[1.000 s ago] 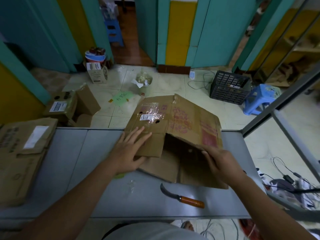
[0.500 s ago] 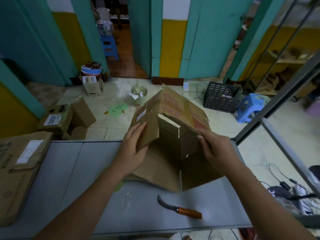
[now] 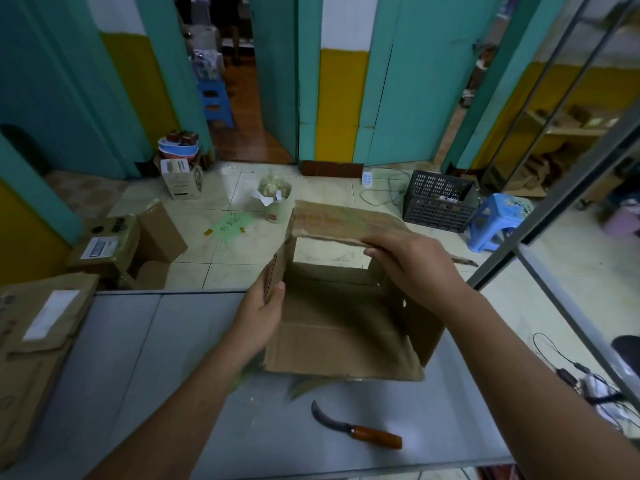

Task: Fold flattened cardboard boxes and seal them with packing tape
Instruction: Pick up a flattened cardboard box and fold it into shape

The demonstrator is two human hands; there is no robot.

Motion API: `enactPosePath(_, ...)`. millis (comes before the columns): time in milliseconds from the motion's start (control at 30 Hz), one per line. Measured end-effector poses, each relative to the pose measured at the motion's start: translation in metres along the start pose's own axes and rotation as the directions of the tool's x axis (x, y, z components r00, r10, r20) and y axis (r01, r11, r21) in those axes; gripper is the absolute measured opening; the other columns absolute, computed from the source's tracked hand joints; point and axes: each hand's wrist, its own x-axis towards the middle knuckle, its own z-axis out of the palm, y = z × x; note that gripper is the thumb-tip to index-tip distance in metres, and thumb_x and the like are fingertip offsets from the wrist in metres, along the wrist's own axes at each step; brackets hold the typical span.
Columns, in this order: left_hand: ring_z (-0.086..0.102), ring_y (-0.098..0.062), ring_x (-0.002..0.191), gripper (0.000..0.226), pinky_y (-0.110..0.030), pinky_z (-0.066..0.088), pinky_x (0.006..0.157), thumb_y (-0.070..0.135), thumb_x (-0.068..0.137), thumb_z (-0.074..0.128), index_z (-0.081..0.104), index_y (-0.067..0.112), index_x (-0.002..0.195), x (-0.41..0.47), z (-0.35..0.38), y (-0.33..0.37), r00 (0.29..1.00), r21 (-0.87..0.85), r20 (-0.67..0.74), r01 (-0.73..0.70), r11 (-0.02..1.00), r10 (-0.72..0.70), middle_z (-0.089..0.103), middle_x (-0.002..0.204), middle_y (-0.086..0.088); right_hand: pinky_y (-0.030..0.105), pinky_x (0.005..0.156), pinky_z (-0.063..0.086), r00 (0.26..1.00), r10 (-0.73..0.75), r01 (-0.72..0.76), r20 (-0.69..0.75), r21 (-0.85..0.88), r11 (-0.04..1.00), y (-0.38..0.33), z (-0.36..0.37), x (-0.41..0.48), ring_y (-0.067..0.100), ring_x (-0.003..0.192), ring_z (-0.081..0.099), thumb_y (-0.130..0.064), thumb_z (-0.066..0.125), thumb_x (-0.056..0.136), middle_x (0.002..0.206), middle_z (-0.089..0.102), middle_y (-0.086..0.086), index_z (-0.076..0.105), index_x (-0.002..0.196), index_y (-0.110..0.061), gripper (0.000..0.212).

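A worn brown cardboard box (image 3: 343,327) stands opened into a square tube on the grey table (image 3: 145,375), and I look through it to the tiled floor. My left hand (image 3: 258,315) grips the near end of the box's left wall, thumb inside. My right hand (image 3: 412,261) holds the far right part of the box, fingertips on the edge of the far flap (image 3: 339,221). The near flap lies flat on the table. No packing tape is in view.
A curved knife with an orange handle (image 3: 356,429) lies on the table near the front edge. Flattened cardboard boxes (image 3: 38,341) are stacked at the left. Beyond the table are an open box (image 3: 131,247), a black crate (image 3: 438,199) and a blue stool (image 3: 497,220).
The box has gone from nearly flat to an open square tube. My left hand moved to its left wall and my right hand rose to the far flap.
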Motion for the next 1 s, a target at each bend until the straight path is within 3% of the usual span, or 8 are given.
enactPosePath(200,0.049,-0.011,0.128,0.044,-0.025,0.036,0.103,0.025,0.113,0.048,0.047,0.017,0.156,-0.005,0.01,-0.008,0.993,-0.114,-0.02,0.114,0.987,-0.117,0.055,0.136,0.01,0.04,0.101,0.038,0.999,0.024,-0.024,0.037,-0.009,1.0,0.011,0.027,-0.01,0.017,0.125,0.06,-0.043,0.049,0.103,0.133,0.069,-0.009,0.067,0.134,-0.029,0.038)
enactPosePath(400,0.059,-0.02,0.124,0.035,-0.041,0.046,0.112,0.025,0.111,0.053,0.057,0.018,0.144,0.009,0.006,-0.007,0.98,-0.222,-0.047,0.18,0.958,-0.194,0.065,0.128,0.004,0.048,0.115,0.026,0.982,0.095,-0.094,-0.161,0.018,0.995,0.028,0.038,-0.031,0.021,0.149,0.038,-0.018,0.072,0.094,0.152,0.055,-0.005,0.063,0.138,-0.028,0.047)
enactPosePath(533,0.066,-0.026,0.111,0.008,-0.045,0.054,0.1,0.028,0.109,0.057,0.063,0.028,0.114,0.017,-0.003,-0.009,0.95,-0.374,-0.064,0.26,0.89,-0.305,0.07,0.114,-0.001,0.053,0.122,0.024,0.784,0.459,-0.437,-0.418,0.153,0.886,0.044,0.039,-0.061,0.025,0.157,0.022,-0.027,0.084,0.08,0.166,0.03,0.007,0.05,0.15,-0.023,0.078)
enactPosePath(633,0.065,-0.028,0.11,0.01,-0.044,0.054,0.096,0.023,0.109,0.057,0.061,0.029,0.102,0.019,-0.005,-0.009,0.946,-0.423,-0.084,0.25,0.871,-0.313,0.069,0.107,0.001,0.052,0.116,0.039,0.624,0.767,-0.662,-0.149,0.421,0.62,0.058,0.048,-0.074,0.025,0.147,0.039,-0.038,0.09,0.076,0.162,0.037,0.008,0.036,0.156,-0.026,0.098)
enactPosePath(733,0.064,-0.028,0.116,0.011,-0.049,0.051,0.107,0.02,0.109,0.056,0.061,0.027,0.104,0.022,-0.008,-0.005,0.954,-0.408,-0.072,0.238,0.882,-0.29,0.069,0.108,0.001,0.042,0.087,0.059,0.654,0.723,-0.734,0.223,0.418,0.535,0.057,0.053,-0.074,0.024,0.108,0.069,-0.038,0.075,0.092,0.126,0.07,0.007,0.06,0.138,-0.019,0.051)
enactPosePath(800,0.063,-0.027,0.121,0.007,-0.05,0.049,0.112,0.024,0.11,0.056,0.063,0.025,0.112,0.027,-0.013,-0.006,0.967,-0.341,-0.075,0.205,0.918,-0.244,0.07,0.116,-0.001,0.04,0.067,0.06,0.691,0.701,-0.705,0.178,0.383,0.597,0.053,0.051,-0.071,0.028,0.081,0.073,-0.026,0.061,0.1,0.089,0.076,0.007,0.072,0.104,-0.016,0.016)
enactPosePath(833,0.062,-0.027,0.125,0.013,-0.051,0.046,0.115,0.028,0.11,0.056,0.063,0.023,0.12,0.031,-0.017,-0.006,0.976,-0.282,-0.068,0.181,0.942,-0.208,0.07,0.123,-0.003,0.041,0.059,0.056,0.693,0.708,-0.691,0.136,0.404,0.599,0.05,0.048,-0.068,0.032,0.071,0.071,-0.021,0.057,0.101,0.077,0.073,0.01,0.07,0.092,-0.013,0.018)
enactPosePath(1000,0.047,-0.016,0.143,0.052,-0.04,0.033,0.123,0.044,0.11,0.049,0.046,0.023,0.157,0.043,-0.038,0.017,0.993,-0.027,0.095,0.078,0.997,-0.075,0.052,0.154,0.006,0.037,0.065,0.052,0.677,0.736,-0.651,0.023,0.484,0.584,0.051,0.026,-0.059,0.028,0.08,0.069,-0.022,0.052,0.102,0.083,0.071,0.009,0.065,0.092,-0.008,0.022)
